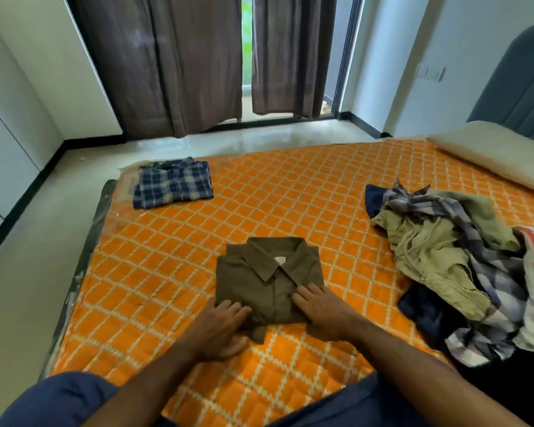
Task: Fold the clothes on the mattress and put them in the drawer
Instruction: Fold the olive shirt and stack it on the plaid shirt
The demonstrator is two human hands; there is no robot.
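Knees point(59, 399) in blue sit at 6 o'clock on mattress point(173, 254). L hand point(219, 328) & R hand point(324, 312) lie flat, fingers straight, pressing near edge of olive shirt point(265, 282), folded, collar up, frame ctr. Plaid shirt point(173, 183), folded, at 11 o'clock, well apart. Unfolded pile point(457, 266) at 3 o'clock. Pillow point(490, 152) at 2 o'clock.

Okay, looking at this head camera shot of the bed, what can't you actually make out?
- Drawer: nowhere in the head view.
- Unfolded pile: cut off by the right edge, garments overlap, so their count is unclear.
- Olive shirt: its near edge is covered by the left hand and right hand.
- Folded plaid shirt: one garment or several, too far to tell.
- Outside: hidden by curtains except through a narrow gap.
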